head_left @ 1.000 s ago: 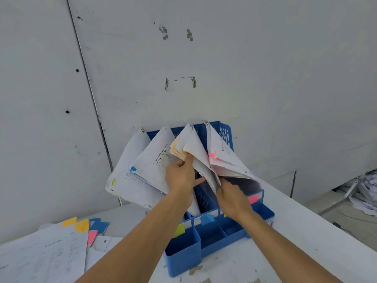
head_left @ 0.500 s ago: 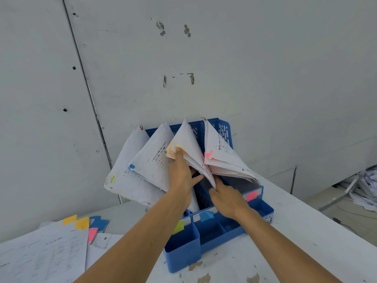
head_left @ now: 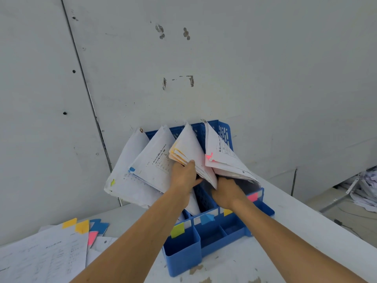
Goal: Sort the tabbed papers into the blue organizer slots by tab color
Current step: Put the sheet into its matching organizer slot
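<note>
A blue organizer [head_left: 183,256] stands against the wall with papers fanned out of its slots. Its front dividers carry green, blue, yellow and pink labels. My left hand [head_left: 183,176] grips the yellow-tabbed bundle [head_left: 184,148] in a middle slot. My right hand [head_left: 227,193] reaches into the slot beside it, its fingers hidden under the pink-tabbed bundle [head_left: 222,158]. Further left lean a blue-tabbed bundle [head_left: 151,162] and a green-tabbed bundle [head_left: 124,180].
A loose pile of tabbed papers [head_left: 40,256] with yellow, blue and pink tabs lies on the white table [head_left: 306,237] at the left. The wall [head_left: 204,58] rises directly behind the organizer. Crumpled paper [head_left: 365,190] lies on the floor at the right.
The yellow-tabbed bundle has sunk lower into its slot with my left hand on it. My right hand has pushed slightly further in beneath the pink-tabbed bundle.
</note>
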